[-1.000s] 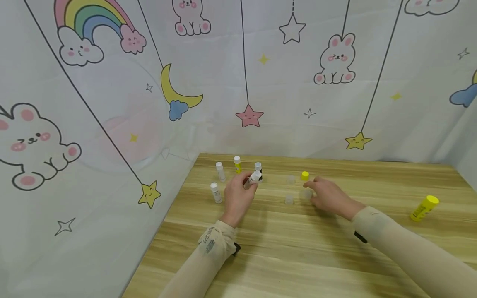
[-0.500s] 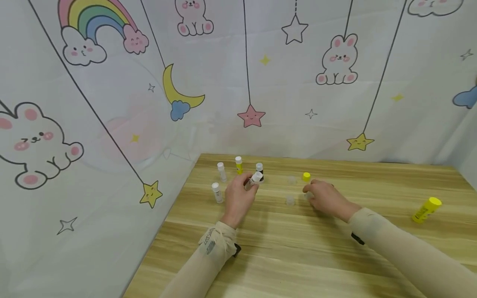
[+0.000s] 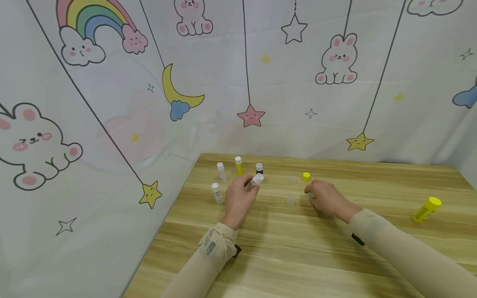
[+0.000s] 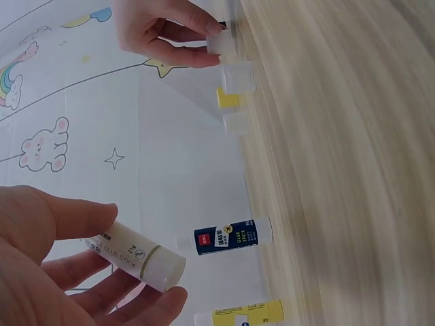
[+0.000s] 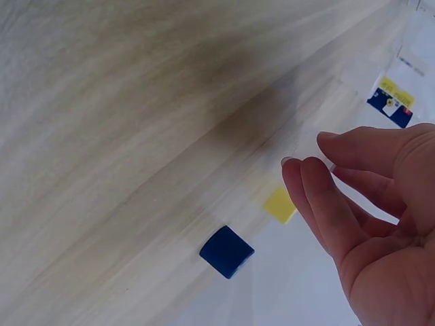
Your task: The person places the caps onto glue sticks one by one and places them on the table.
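In my left hand [image 3: 239, 198] I grip a white glue stick [image 4: 132, 255], tilted, its white end pointing away from the palm. My right hand [image 3: 328, 198] is low over the table, and its fingertips and thumb pinch a translucent cap [image 4: 219, 42]. Two more translucent caps [image 3: 290, 200] stand just left of that hand, with a yellow cap [image 3: 306, 176] behind it. A dark blue cap [image 5: 227, 252] shows in the right wrist view; the hand hides it in the head view.
Around the left hand stand two white glue sticks [image 3: 217, 193], a yellow glue stick [image 3: 239, 165] and a dark blue glue stick [image 4: 233, 236]. A larger yellow glue stick [image 3: 426, 210] stands at the right of the wooden table [image 3: 290, 252]. A patterned cloth [image 3: 208, 82] hangs behind.
My right hand has shifted slightly left and its fingers have closed around the translucent cap. The glue stick in my left hand has dipped and tilted a little further right.
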### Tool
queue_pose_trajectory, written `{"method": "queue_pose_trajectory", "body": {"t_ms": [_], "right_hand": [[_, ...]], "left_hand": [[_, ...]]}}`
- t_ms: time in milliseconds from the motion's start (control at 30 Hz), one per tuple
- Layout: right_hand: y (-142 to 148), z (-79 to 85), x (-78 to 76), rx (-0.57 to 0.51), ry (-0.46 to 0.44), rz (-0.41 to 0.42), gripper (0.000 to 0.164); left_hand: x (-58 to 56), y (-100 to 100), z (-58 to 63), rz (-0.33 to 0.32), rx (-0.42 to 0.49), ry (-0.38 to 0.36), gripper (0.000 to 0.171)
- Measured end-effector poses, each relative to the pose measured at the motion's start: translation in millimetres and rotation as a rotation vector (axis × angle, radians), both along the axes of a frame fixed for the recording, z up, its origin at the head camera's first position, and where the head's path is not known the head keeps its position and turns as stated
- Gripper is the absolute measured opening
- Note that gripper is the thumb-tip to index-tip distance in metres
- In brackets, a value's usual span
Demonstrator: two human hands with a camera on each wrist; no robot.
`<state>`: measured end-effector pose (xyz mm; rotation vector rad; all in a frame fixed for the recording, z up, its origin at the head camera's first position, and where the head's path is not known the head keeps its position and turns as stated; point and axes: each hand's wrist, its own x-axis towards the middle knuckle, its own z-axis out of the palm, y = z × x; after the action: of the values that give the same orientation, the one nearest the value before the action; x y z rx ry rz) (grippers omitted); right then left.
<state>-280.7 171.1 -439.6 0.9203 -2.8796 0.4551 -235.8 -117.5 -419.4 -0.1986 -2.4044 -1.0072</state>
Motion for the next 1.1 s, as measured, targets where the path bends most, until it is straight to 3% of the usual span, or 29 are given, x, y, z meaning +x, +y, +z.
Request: {"method": "queue_pose_trajectory", "body": {"t_ms": [333,767,1100], "right_hand": [[3,7.6,1.0,-0.021,-0.017,-0.035,0.029],[8,14.3,5.3,-0.069,-0.019,-0.047,0.032],[11,18.5,4.0,-0.102,-0.003,-0.058,0.030]], "left_hand": [[0.2,1,-1.0,-0.020,0.003,0.028,0.022],[-0.5,4,-2.4,-0.031,0.002,-0.027,0.023],[-0.8,6,-3.2,-0.022,0.000,-0.010,0.026]]}}
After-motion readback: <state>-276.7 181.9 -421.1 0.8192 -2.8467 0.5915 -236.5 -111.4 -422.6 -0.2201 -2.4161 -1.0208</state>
